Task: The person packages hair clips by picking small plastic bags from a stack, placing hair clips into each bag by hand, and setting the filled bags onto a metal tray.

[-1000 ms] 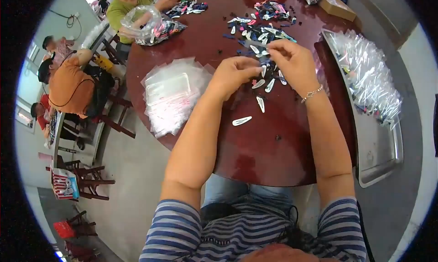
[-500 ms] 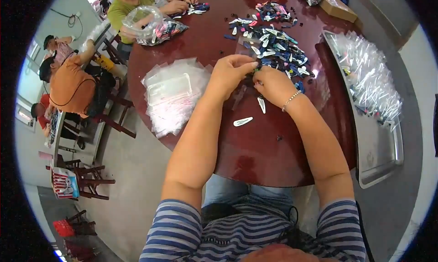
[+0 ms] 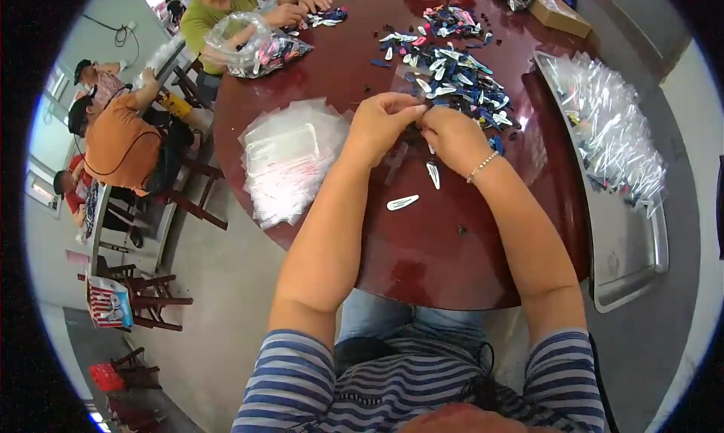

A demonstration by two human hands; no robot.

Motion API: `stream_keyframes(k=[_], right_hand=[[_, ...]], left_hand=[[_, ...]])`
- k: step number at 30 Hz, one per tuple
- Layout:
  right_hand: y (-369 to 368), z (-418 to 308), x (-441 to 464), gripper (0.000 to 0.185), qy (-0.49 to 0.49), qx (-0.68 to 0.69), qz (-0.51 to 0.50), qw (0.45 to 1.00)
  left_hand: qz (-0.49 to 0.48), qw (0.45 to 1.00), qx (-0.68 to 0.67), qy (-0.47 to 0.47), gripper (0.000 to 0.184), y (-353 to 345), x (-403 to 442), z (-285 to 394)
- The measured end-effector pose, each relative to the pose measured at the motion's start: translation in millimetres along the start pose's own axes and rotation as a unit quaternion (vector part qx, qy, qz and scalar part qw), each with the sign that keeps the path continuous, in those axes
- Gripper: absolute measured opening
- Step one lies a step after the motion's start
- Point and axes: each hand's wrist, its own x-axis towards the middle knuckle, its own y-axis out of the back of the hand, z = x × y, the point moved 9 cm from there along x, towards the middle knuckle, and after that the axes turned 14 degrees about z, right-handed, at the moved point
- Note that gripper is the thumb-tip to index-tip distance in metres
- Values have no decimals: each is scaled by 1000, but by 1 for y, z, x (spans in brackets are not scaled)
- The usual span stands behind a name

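My left hand (image 3: 385,124) and my right hand (image 3: 455,137) meet over the table, thumbs and fingers pinched together at the fingertips. What they pinch is mostly hidden; a small pale sliver shows under the right fingers. Just beyond them spreads a pile of snap hair clips (image 3: 456,75) in white, navy and pink. Nearer to me lie two loose white clips, one hair clip (image 3: 433,175) below the right hand and another hair clip (image 3: 402,203) farther left. A clear plastic piece (image 3: 395,164) lies flat beneath the hands. Left of my left forearm sits a stack of clear plastic bags (image 3: 290,161).
A metal tray (image 3: 630,271) at the right holds many filled clear packets (image 3: 615,131). Across the dark red table (image 3: 430,274), a co-worker in green (image 3: 219,18) handles clips beside a clear bag of clips (image 3: 260,48). A cardboard box (image 3: 559,14) stands far right.
My hands have shifted slightly, the right fingers turning a little and closing nearer the left fingertips. The co-worker's hands across the table have moved slightly. The loose clips stay put.
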Motion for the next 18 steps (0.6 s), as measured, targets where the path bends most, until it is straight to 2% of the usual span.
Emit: stream_keyframes(k=[3, 7, 9, 16, 18], right_hand=[[-9, 1, -7, 11, 4, -17, -34, 999], [-7, 10, -7, 9, -14, -41, -20, 999], [-3, 16, -7, 9, -58, -47, -21, 997], [0, 23, -4, 11, -76, -36, 2, 996], [24, 23, 1, 12, -71, -10, 116, 991]], left_hand=[[9, 1000, 18, -9, 27, 2, 3, -2], [11, 1000, 3, -6, 28, 0, -2, 2], [10, 1000, 2, -6, 29, 0, -2, 4], [-4, 999, 19, 46, 28, -2, 2, -15], [-5, 998, 25, 49, 28, -2, 3, -18]])
